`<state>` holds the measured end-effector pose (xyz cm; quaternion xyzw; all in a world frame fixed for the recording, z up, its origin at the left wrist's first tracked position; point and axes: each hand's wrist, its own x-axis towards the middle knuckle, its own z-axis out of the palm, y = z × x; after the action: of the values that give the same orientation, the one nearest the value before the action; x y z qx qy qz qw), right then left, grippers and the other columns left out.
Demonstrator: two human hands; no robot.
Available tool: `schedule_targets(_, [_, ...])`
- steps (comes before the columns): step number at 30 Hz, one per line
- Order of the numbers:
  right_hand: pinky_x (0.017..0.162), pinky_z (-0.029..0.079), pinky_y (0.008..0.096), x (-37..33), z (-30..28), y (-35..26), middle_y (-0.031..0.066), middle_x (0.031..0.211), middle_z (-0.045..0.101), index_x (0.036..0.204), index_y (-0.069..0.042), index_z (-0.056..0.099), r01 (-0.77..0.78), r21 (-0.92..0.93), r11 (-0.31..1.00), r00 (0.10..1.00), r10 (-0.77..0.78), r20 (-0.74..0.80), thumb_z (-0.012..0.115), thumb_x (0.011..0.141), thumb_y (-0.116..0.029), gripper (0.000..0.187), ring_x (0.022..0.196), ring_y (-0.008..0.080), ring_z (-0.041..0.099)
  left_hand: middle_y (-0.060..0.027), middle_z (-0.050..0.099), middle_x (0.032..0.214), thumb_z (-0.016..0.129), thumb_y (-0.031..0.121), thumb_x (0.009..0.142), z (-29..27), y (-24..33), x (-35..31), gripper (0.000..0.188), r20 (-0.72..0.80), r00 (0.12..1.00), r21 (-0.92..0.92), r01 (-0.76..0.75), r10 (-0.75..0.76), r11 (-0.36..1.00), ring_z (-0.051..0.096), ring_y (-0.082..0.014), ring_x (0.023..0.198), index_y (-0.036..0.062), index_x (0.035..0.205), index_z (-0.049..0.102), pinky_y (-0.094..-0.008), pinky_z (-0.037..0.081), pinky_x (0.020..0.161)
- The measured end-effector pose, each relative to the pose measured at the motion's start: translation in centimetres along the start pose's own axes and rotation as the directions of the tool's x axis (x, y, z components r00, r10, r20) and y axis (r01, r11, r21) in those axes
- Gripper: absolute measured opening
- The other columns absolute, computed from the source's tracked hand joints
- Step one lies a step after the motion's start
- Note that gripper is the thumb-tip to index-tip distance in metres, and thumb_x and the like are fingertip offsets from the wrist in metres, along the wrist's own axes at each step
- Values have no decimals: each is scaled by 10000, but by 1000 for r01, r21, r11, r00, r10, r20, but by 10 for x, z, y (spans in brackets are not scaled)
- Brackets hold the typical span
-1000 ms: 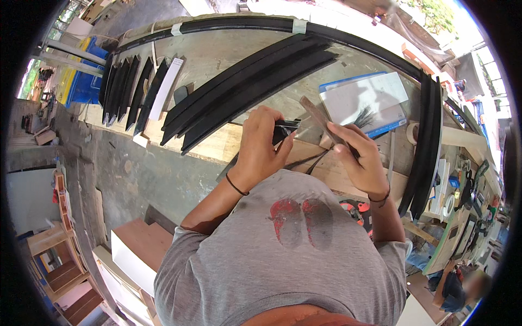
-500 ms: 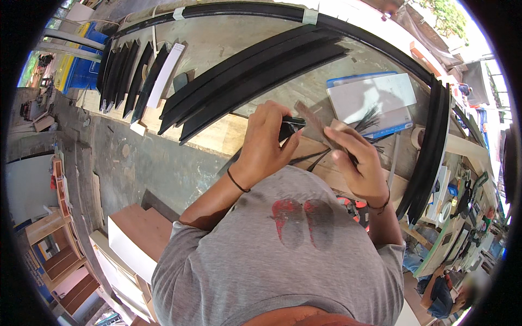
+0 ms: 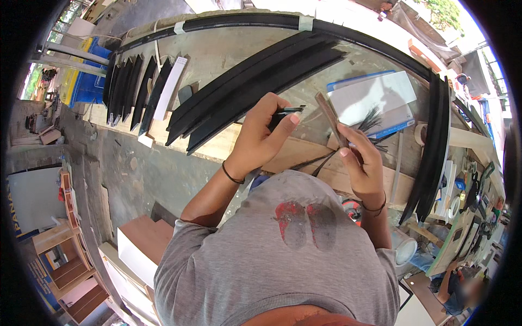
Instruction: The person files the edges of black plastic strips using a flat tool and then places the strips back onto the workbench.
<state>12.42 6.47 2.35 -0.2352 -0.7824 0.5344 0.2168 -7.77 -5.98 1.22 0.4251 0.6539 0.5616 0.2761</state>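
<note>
My left hand (image 3: pixel 258 133) is closed around a dark piece with a shiny end (image 3: pixel 291 110), which pokes out past the thumb and forefinger. Most of that piece is hidden in the palm, so its kind is unclear. Between the thumb and fingers of my right hand (image 3: pixel 361 163) is a narrow, flat brown strip (image 3: pixel 329 117), slanting up toward the left. A small gap separates the strip from the dark piece. Long black profiles (image 3: pixel 255 81) lie on the bench just beyond my left hand. Thin black strands (image 3: pixel 318 162) hang over the bench's near edge between my wrists.
White sheets (image 3: pixel 372 98) on a blue-edged pad lie beyond my right hand, with a black bristle tuft (image 3: pixel 371 119) on them. Shorter black profiles (image 3: pixel 130 89) stand in a row at left. More black lengths (image 3: pixel 429 157) border the right side. Another person (image 3: pixel 462 290) is at lower right.
The brown strip has moved away from the dark piece's end and now stands steeper. My left hand has turned, and the dark length below it no longer shows.
</note>
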Motion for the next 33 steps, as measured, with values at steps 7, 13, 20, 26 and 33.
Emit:
schedule_targets(7, [622, 371, 243, -17, 1, 3, 69, 883, 545, 1256, 1, 588, 27, -8, 1000, 996, -28, -81, 601, 853, -20, 403, 693, 121, 439, -38, 433, 742, 690, 150, 867, 15, 1, 7, 245, -139, 951, 358, -211, 275, 910, 423, -123, 669, 22, 817, 488, -266, 378, 602])
schedule_targets(13, [624, 383, 246, -20, 2, -1, 83, 904, 567, 1252, -2, 590, 39, -48, 998, 993, -44, -109, 595, 849, -19, 404, 699, 127, 454, -34, 445, 727, 698, 139, 861, 20, -5, 5, 235, -154, 940, 285, -252, 304, 925, 414, -114, 641, 17, 839, 498, -266, 372, 581])
schedule_targets(20, [620, 387, 247, -20, 4, 2, 97, 925, 579, 1246, -5, 594, 48, -85, 995, 995, -55, -86, 594, 840, -6, 406, 701, 136, 466, 0, 461, 683, 673, 114, 882, 15, -3, 1, 188, -150, 954, 318, -203, 260, 926, 436, -69, 612, 30, 847, 508, -233, 375, 558])
schedule_targets(26, [675, 446, 273, -18, 9, 3, 134, 972, 598, 1231, -17, 607, 131, -150, 980, 986, -145, -87, 598, 830, 11, 402, 762, 188, 563, -14, 527, 745, 415, 343, 1037, 9, -10, -3, 369, -130, 990, -7, -49, 48, 999, 581, -84, 686, 32, 867, 519, -225, 455, 619])
schedule_targets(33, [672, 509, 338, -19, 32, 12, 165, 1003, 590, 1215, -86, 641, 336, -422, 842, 903, -415, -110, 630, 807, 15, 420, 786, 287, 623, -27, 523, 769, 281, 465, 1042, 12, -8, -2, 517, -109, 989, 2, -95, 95, 995, 565, -89, 704, 29, 897, 518, -235, 449, 638])
